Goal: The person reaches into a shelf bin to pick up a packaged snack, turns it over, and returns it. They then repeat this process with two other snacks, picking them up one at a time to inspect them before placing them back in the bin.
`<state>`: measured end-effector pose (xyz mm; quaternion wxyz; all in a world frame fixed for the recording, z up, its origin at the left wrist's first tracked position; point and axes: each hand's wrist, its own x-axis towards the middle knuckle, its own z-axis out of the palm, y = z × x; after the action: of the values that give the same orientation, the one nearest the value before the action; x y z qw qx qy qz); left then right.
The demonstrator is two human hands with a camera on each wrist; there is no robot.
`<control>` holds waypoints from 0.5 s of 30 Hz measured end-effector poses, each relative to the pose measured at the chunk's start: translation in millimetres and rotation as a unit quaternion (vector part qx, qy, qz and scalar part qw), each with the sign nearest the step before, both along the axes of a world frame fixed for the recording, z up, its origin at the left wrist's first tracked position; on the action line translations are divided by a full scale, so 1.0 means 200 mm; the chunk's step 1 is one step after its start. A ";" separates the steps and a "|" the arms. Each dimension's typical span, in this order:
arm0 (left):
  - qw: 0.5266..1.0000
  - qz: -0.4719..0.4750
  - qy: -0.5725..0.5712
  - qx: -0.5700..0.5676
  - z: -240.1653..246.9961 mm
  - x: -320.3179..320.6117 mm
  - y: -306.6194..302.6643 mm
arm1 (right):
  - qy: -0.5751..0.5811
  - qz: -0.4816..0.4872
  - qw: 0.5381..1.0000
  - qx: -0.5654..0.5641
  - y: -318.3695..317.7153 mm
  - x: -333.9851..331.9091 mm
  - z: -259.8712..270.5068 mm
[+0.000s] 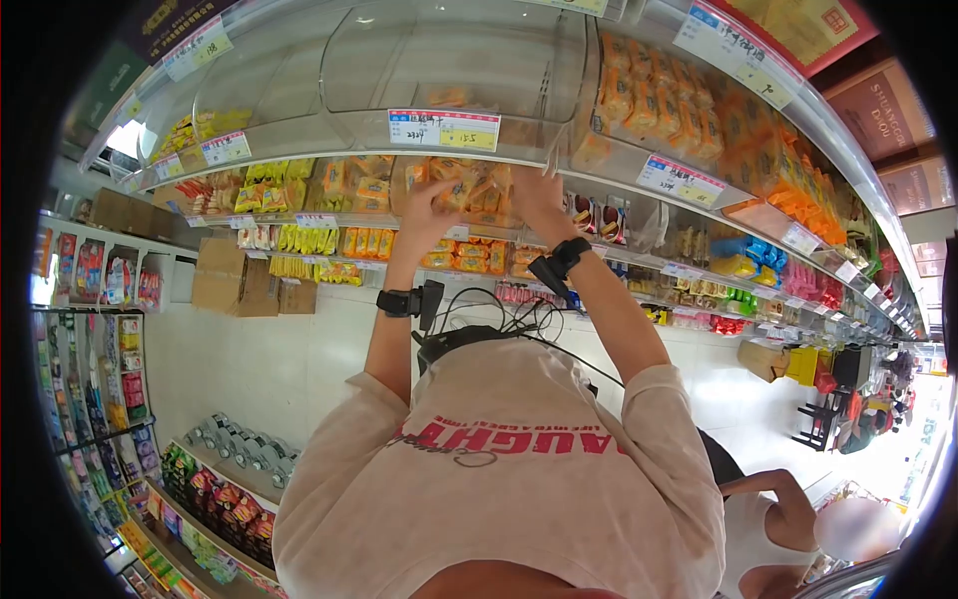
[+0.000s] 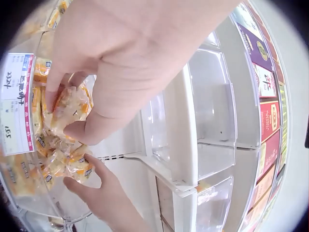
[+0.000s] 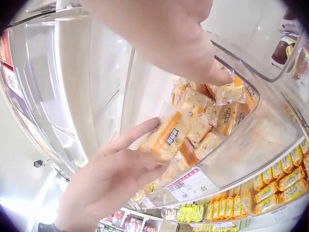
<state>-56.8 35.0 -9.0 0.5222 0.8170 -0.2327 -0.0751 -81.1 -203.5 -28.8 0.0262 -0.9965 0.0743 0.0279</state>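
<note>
Both hands reach into a clear plastic bin [image 3: 251, 113] of snack packets in clear and orange wrappers. My left hand [image 1: 427, 215] pinches one snack packet [image 3: 166, 136] between thumb and fingers, tilted above the loose pile [image 3: 198, 111]. To its right, my right hand [image 1: 539, 200] is down among the packets near the bin's other side. Its thumb and forefinger [image 2: 99, 166] lie at the edges of another snack packet [image 2: 75, 166]; from the right wrist, its other fingers are hidden behind the hand.
A price label [image 1: 444, 130] is fixed along the bin's front edge. Packed orange snacks [image 1: 659, 100] fill a bin to the right. Lower shelves hold yellow and orange packets [image 1: 469, 257]. Boxes [image 2: 268, 116] line the top shelf. Another person [image 1: 768, 529] is behind at the right.
</note>
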 end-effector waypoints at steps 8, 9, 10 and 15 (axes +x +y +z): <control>0.992 -0.009 0.120 -0.036 -0.11 0.03 -0.06 | -0.092 0.054 0.993 0.043 -0.01 -0.03 0.03; 0.994 -0.016 0.102 -0.036 -0.11 0.04 -0.06 | -0.043 0.055 0.996 0.059 -0.01 -0.08 0.10; 0.995 -0.022 0.087 -0.036 -0.10 0.04 -0.05 | -0.063 0.038 0.990 0.122 -0.02 -0.16 0.14; 0.990 -0.020 0.122 -0.073 0.14 -0.04 -0.09 | -0.214 0.042 0.873 0.437 -0.08 -0.48 0.32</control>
<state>-65.1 16.3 18.6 0.6035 0.7563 -0.1889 -0.1676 -177.5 -219.4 35.2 0.4729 -0.8672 0.0054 -0.1556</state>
